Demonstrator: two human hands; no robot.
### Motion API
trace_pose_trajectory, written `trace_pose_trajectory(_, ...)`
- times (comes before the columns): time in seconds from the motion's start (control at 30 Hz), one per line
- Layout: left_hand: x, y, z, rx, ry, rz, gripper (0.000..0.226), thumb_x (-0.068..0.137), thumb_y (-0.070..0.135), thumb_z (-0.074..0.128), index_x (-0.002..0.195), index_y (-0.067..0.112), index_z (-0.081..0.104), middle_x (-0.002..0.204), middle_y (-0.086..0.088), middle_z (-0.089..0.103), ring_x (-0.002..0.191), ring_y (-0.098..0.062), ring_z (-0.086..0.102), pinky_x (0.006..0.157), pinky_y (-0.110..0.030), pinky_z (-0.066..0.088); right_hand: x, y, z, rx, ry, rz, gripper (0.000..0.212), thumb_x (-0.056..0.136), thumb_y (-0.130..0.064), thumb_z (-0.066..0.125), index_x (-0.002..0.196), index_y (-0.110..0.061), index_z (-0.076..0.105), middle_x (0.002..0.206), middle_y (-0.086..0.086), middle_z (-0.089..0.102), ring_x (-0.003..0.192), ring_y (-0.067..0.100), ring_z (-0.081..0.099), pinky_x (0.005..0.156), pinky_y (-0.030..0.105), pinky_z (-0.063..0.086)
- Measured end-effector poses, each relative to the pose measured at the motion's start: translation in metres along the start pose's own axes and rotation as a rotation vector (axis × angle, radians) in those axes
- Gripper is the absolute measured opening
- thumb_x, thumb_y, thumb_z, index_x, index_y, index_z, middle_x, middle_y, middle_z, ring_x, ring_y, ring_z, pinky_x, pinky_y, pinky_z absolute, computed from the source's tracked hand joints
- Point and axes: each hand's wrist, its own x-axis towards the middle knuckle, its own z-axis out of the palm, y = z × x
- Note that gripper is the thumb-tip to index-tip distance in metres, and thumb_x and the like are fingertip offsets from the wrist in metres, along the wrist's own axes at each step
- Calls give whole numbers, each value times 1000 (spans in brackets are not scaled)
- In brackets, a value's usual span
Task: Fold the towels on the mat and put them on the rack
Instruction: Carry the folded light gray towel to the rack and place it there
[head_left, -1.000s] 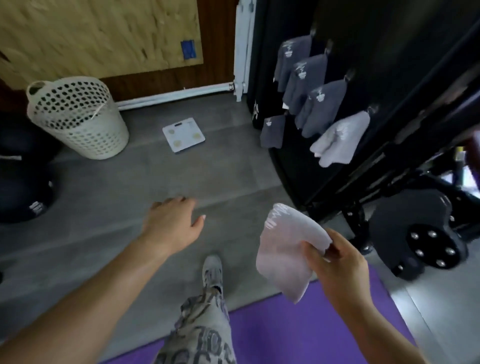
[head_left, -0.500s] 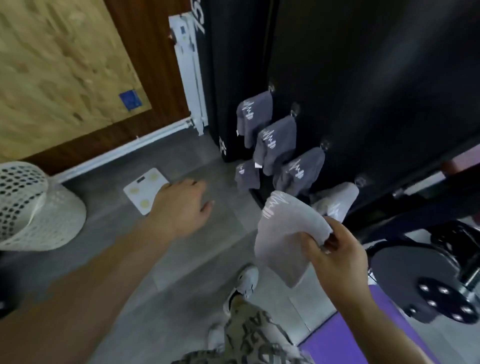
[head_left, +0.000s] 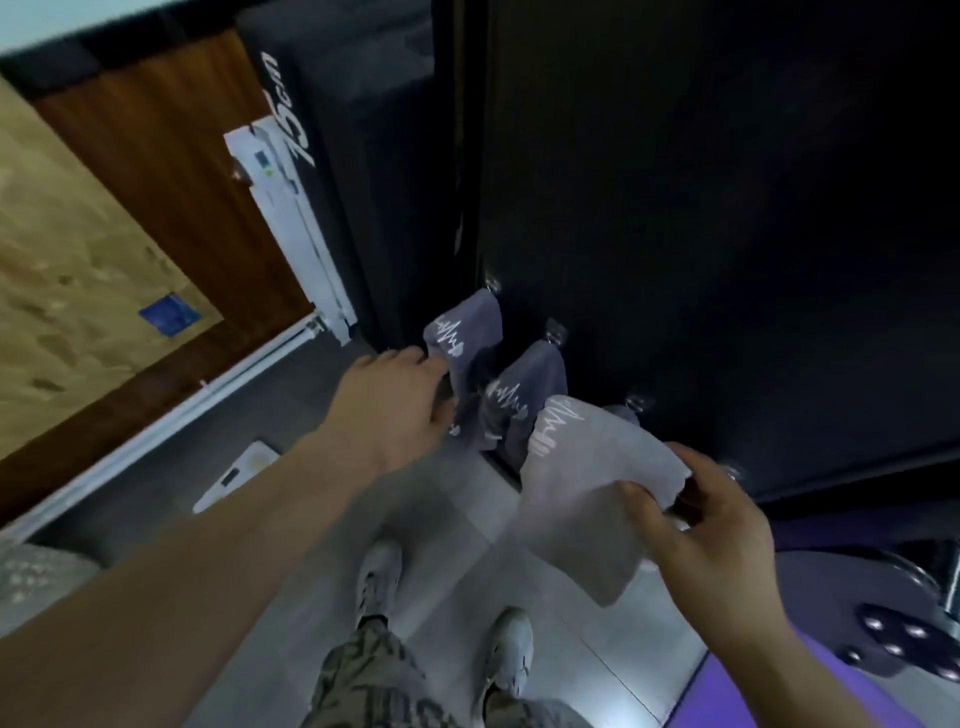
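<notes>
My right hand (head_left: 711, 540) pinches a folded light grey towel (head_left: 576, 499) by its upper right corner; the towel hangs down in front of the black rack panel (head_left: 727, 234). Two dark grey towels hang from hooks on that panel, one farther away (head_left: 467, 332) and one nearer (head_left: 524, 395). My left hand (head_left: 395, 405) reaches forward with relaxed fingers, its fingertips at the farther dark towel. A corner of the purple mat (head_left: 779, 691) shows at the bottom right.
A white bathroom scale (head_left: 234, 475) lies on the grey floor to the left. A white basket's edge (head_left: 31, 577) is at the far left. A black weight plate (head_left: 893, 629) sits at the right. My shoes (head_left: 379, 577) stand below the hands.
I have stepped closer to the rack and the view has tilted up. My left hand has moved forward to the hanging dark towel. My right hand has kept hold of the light towel.
</notes>
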Motion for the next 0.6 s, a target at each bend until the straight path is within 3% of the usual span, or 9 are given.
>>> trace_pose_trajectory(0.17,64,-36,-24,-20,49,161,33,92,47,52,111,22,62,97,1,61,90,-25,64,73,-35,45,22,-55,17,48,-19,-25,29,86,-17,75,104,-37,67,90,-21,73,86,-3,69,68,13,54)
trace_pose_trajectory(0.27,96,-54,-60,-253,12,248,43,92,59,42,114,28,61,100,7,62,92,-14,63,76,-35,52,33,-97,28,88,8,-45,30,87,-13,75,104,-37,68,91,-15,74,84,2,70,68,12,52)
trace_pose_trajectory(0.33,108,-60,-92,-592,-87,273,41,95,62,43,112,31,64,101,10,66,93,-2,63,80,-23,50,42,-123,32,101,10,-59,30,85,-18,75,107,-36,67,95,-13,75,87,4,71,70,13,54)
trace_pose_trajectory(0.4,117,-60,-125,-885,-275,333,29,99,50,50,112,31,67,103,10,71,97,2,65,82,-12,48,49,-151,35,169,-27,-66,32,83,-19,73,112,-31,67,101,-9,75,93,9,73,75,18,57)
trace_pose_trajectory(0.5,136,-63,-165,-992,-471,464,23,97,39,57,108,26,72,98,11,74,91,1,68,80,-15,52,61,-193,36,302,-153,-139,30,89,-12,66,117,-24,68,109,5,74,103,21,72,84,33,60)
trace_pose_trajectory(0.6,160,-69,-195,-1106,-607,501,29,87,39,67,100,14,73,86,3,72,77,-6,65,72,-19,51,77,-228,34,415,-177,-215,34,91,-10,61,121,-25,68,113,7,73,108,22,70,84,30,58)
